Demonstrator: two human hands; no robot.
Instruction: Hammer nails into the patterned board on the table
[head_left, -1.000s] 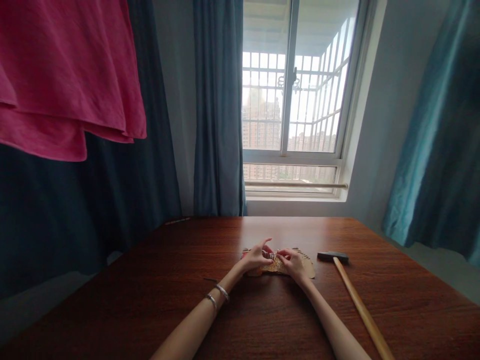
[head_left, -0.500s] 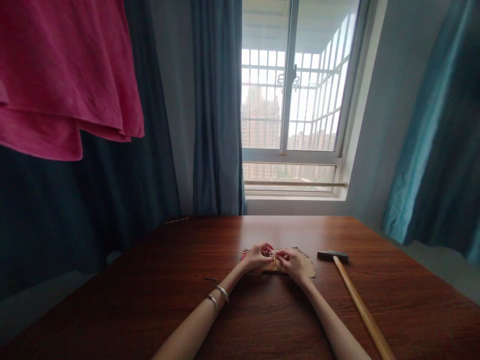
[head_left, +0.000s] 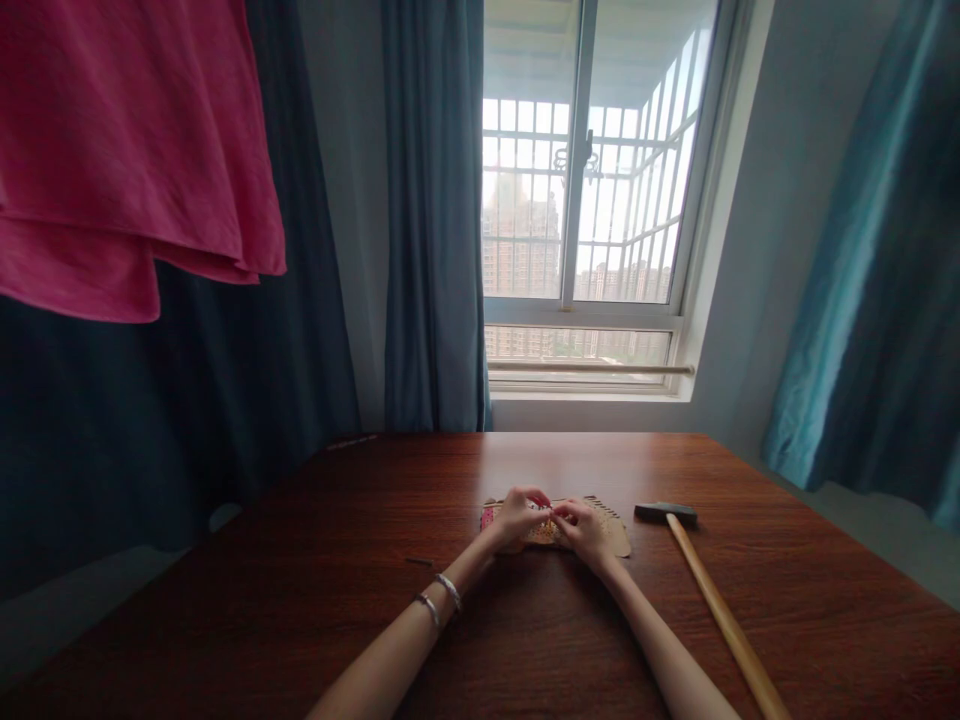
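A flat tan piece (head_left: pixel 616 535) with a rounded right end, a pink patch at its left and a speckled middle lies on the table. Dark slanted marks run along its far right edge. Over its left part is my left hand (head_left: pixel 519 515), fingers curled and closed in a pinch. My right hand (head_left: pixel 585 528) is pinched closed above the middle, its fingertips meeting those of the left. Whatever sits between the fingertips is too small to make out. Both hands cover much of the piece.
A hammer (head_left: pixel 720 600) with a wooden handle lies to the right, its dark head away from me. Left of my left hand is a thin dark rod (head_left: pixel 420 561) on the brown wooden table (head_left: pixel 300 600). A pink cloth (head_left: pixel 135 150) hangs at upper left.
My fingertips have come closer together above the tan piece, and the left hand has shifted slightly right. Hammer and rod lie where they were.
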